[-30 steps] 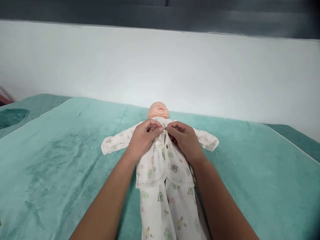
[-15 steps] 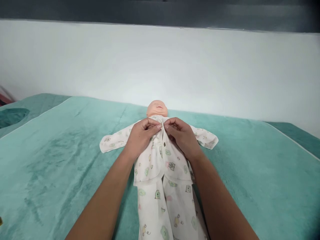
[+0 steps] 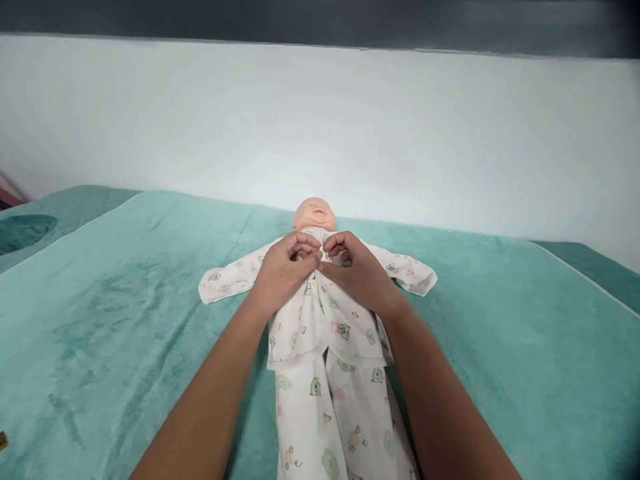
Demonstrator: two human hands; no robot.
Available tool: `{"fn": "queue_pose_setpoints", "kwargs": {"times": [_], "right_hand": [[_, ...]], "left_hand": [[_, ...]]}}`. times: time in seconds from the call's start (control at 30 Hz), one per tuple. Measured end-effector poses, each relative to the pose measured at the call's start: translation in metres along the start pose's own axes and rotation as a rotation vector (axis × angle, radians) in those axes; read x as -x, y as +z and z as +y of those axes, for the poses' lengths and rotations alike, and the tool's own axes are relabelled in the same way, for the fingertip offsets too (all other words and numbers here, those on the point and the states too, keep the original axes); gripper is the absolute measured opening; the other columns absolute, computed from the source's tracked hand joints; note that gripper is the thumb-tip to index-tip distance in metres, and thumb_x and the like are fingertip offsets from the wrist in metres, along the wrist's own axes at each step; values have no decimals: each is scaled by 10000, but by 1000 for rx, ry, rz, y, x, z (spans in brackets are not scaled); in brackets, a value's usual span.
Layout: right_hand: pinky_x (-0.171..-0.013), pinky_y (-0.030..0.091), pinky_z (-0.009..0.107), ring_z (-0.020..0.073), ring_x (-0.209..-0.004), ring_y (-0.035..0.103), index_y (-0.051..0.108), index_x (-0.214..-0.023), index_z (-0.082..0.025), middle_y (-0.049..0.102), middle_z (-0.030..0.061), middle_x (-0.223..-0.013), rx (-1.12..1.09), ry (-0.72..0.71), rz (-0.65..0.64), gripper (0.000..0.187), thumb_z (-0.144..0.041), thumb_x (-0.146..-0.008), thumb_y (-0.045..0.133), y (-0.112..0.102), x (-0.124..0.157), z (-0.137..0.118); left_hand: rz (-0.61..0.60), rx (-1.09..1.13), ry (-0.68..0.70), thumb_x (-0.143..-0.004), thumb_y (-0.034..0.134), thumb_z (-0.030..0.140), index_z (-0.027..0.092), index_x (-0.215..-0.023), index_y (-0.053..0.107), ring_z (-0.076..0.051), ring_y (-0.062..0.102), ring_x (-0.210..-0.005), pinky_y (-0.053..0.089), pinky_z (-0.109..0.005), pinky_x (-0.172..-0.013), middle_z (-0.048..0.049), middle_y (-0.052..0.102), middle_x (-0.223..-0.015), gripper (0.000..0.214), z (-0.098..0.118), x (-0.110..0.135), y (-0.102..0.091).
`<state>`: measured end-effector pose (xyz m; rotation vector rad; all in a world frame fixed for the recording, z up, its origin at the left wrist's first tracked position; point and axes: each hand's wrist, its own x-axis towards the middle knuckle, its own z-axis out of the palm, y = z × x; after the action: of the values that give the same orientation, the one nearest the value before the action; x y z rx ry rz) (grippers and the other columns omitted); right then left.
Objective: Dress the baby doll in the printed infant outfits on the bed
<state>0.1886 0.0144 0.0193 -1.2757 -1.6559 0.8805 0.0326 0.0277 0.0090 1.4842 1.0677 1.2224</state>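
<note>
A baby doll point(image 3: 314, 215) lies on its back, its sleeved arms spread to both sides. It wears a white baby shirt point(image 3: 345, 333) printed with small green, pink and yellow figures, and matching pants point(image 3: 320, 420). Over the chest, my left hand point(image 3: 287, 270) pinches the shirt's front edge between thumb and fingers. My right hand point(image 3: 357, 273) pinches the opposite front edge, its fingertips almost meeting the left ones. Below my hands the shirt front hangs together, parting at the hem. Whatever fastener lies between the fingertips is hidden.
A green plush cover point(image 3: 130, 333) spreads under the doll, with creases at the left. Behind it rises a white wall point(image 3: 320, 127) with a dark band along the top. A small yellowish object point(image 3: 3, 440) shows at the lower left edge.
My right thumb has shifted down and left, towards my left thumb. The shirt's two front edges are drawn closer, and the dark spot seen on the front is now covered.
</note>
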Motion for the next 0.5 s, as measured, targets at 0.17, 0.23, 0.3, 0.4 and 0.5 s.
{"fn": "queue_pose_setpoints", "kwargs": {"times": [0.17, 0.23, 0.3, 0.4, 0.5], "right_hand": [[-809, 376, 286, 160, -923, 495, 543, -952, -223, 574, 21, -1002, 14, -43, -46, 230, -341, -785, 648, -2, -2, 3], [-806, 375, 283, 159, -927, 493, 545, -962, -224, 572, 21, -1011, 13, -44, -62, 223, -327, -787, 637, -3, -2, 3], [-797, 373, 279, 154, -911, 487, 546, -961, -225, 565, 15, -994, 10, -34, -64, 216, -322, -789, 632, -3, -2, 2], [-785, 368, 274, 145, -880, 475, 546, -949, -226, 552, 4, -973, -1, -4, -54, 224, -319, -774, 651, -3, -1, -1], [-734, 357, 272, 137, -819, 460, 548, -948, -231, 542, -6, -950, 3, 75, -33, 257, -325, -747, 677, -3, 0, -4]], "left_hand": [[65, -84, 30, -718, 603, 171, 204, -891, 632, -102, 496, -643, 375, -221, -596, 21, 590, -761, 179, 2, 3, 4], [71, -73, 27, -705, 591, 159, 203, -874, 617, -95, 470, -613, 355, -216, -567, 32, 552, -718, 177, 2, 2, 4], [65, -46, 10, -702, 579, 150, 203, -859, 603, -87, 431, -575, 331, -212, -538, 47, 498, -663, 167, 1, 1, 4], [50, 48, -9, -692, 583, 134, 200, -843, 582, -76, 401, -549, 315, -208, -526, 62, 447, -621, 164, -3, -3, 3], [37, 154, -27, -677, 606, 123, 196, -823, 560, -65, 387, -535, 313, -202, -528, 71, 435, -616, 169, -5, -5, 2]]}}
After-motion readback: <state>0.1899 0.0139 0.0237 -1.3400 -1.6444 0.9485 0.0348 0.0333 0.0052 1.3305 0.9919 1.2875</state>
